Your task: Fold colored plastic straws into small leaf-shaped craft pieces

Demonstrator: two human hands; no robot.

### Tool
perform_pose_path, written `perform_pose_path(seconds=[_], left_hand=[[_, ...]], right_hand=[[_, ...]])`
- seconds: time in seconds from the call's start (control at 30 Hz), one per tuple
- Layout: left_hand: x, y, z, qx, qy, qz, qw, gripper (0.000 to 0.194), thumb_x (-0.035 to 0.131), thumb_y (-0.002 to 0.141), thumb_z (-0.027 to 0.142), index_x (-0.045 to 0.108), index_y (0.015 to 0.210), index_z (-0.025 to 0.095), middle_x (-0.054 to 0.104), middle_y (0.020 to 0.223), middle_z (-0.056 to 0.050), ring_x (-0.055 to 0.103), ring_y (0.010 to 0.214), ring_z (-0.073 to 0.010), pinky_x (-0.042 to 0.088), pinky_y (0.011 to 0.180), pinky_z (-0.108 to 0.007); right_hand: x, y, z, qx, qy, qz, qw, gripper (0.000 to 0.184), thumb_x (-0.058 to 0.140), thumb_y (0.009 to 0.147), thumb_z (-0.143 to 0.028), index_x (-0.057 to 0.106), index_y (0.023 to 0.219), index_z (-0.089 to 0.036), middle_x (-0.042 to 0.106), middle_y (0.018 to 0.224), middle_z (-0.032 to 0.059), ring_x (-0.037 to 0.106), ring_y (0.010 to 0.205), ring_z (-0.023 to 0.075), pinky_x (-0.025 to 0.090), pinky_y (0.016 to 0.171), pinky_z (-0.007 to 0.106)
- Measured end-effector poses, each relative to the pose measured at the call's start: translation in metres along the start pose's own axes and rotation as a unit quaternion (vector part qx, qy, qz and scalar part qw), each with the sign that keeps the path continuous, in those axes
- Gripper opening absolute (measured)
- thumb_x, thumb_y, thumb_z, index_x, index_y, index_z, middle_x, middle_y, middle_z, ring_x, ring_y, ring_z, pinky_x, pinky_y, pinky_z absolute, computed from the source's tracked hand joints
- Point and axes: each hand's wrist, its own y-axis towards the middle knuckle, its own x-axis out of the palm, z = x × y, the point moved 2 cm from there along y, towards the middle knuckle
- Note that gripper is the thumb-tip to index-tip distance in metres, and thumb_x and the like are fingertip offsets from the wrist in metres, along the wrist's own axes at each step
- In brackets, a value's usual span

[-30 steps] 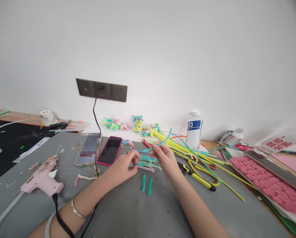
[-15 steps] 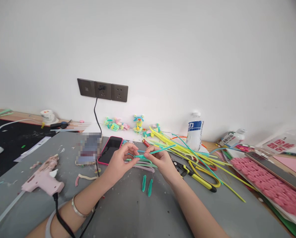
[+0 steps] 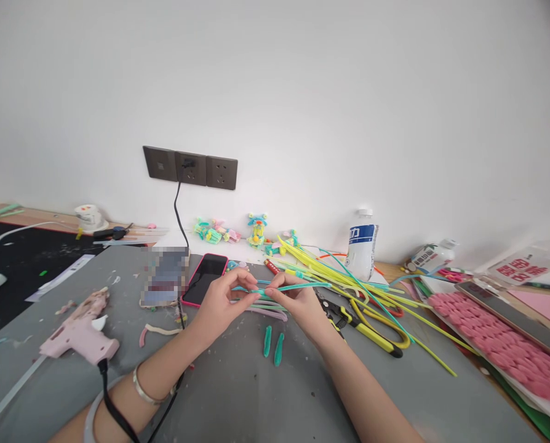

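Observation:
Between my two hands is a teal pipe cleaner (image 3: 302, 286), its free end sticking out to the right. My left hand (image 3: 226, 298) pinches the folded part with thumb and fingers. My right hand (image 3: 298, 301) grips the same strand close beside it, the fingertips almost meeting. Just below lie two short folded green pipe cleaner pieces (image 3: 278, 349) on the grey mat (image 3: 238, 394). Pale purple and green pipe cleaners (image 3: 275, 311) lie behind my fingers, partly hidden.
Yellow-handled pliers (image 3: 371, 335) and a spread of yellow pipe cleaners (image 3: 339, 271) lie to the right. A pink glue gun (image 3: 83, 332) with a black cord is at left. A phone (image 3: 207, 277), small pipe cleaner figures (image 3: 256, 231) and a bottle (image 3: 362, 246) stand farther back.
The free end of the teal pipe cleaner has swung lower and now points more level to the right. My right hand has shifted slightly; both hands keep their pinch.

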Motion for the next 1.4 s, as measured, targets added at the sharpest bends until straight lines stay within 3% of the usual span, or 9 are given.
perform_pose_path(seconds=[0.23, 0.57, 0.83, 1.0, 1.4], left_hand=[[-0.003, 0.001, 0.002, -0.008, -0.025, 0.017, 1.000, 0.011, 0.065, 0.083, 0.029, 0.060, 0.089, 0.020, 0.059, 0.083, -0.002, 0.061, 0.084, -0.0166, 0.050, 0.067, -0.024], [-0.003, 0.004, 0.000, -0.099, -0.200, 0.019, 0.975, 0.021, 0.073, 0.079, 0.031, 0.059, 0.089, 0.019, 0.051, 0.075, 0.004, 0.056, 0.067, -0.0103, 0.048, 0.066, -0.024], [-0.003, 0.002, -0.005, -0.095, -0.201, -0.026, 0.975, 0.019, 0.070, 0.083, 0.029, 0.058, 0.093, 0.019, 0.050, 0.075, 0.004, 0.055, 0.068, -0.0095, 0.046, 0.067, -0.022], [-0.003, 0.002, -0.004, -0.089, -0.203, -0.031, 0.975, 0.018, 0.070, 0.082, 0.029, 0.058, 0.092, 0.019, 0.048, 0.076, 0.004, 0.054, 0.068, -0.0095, 0.046, 0.067, -0.022], [0.002, 0.001, 0.005, -0.064, -0.187, -0.075, 0.977, 0.018, 0.070, 0.079, 0.028, 0.056, 0.078, 0.018, 0.045, 0.074, 0.003, 0.047, 0.066, -0.0100, 0.047, 0.060, -0.022]], right_hand=[[-0.001, 0.000, -0.003, -0.001, 0.014, -0.012, 1.000, 0.029, 0.071, 0.076, -0.045, 0.059, 0.067, -0.020, 0.054, 0.065, -0.0011, 0.047, 0.062, 0.0143, 0.036, 0.058, 0.027], [-0.006, -0.003, -0.009, 0.030, 0.078, -0.097, 0.992, 0.028, 0.074, 0.077, -0.044, 0.064, 0.079, -0.018, 0.059, 0.077, 0.0006, 0.055, 0.071, 0.0148, 0.044, 0.068, 0.027], [-0.008, -0.002, -0.003, 0.050, 0.089, -0.151, 0.983, 0.027, 0.075, 0.077, -0.042, 0.066, 0.077, -0.017, 0.064, 0.070, 0.0013, 0.059, 0.068, 0.0151, 0.045, 0.066, 0.027], [-0.010, -0.002, -0.002, 0.046, 0.093, -0.153, 0.983, 0.026, 0.078, 0.075, -0.039, 0.065, 0.077, -0.016, 0.064, 0.067, 0.0006, 0.056, 0.063, 0.0133, 0.041, 0.060, 0.025], [-0.008, -0.007, -0.002, 0.075, 0.116, -0.264, 0.955, 0.029, 0.074, 0.078, -0.042, 0.063, 0.076, -0.015, 0.057, 0.067, -0.0011, 0.052, 0.061, 0.0118, 0.040, 0.061, 0.025]])
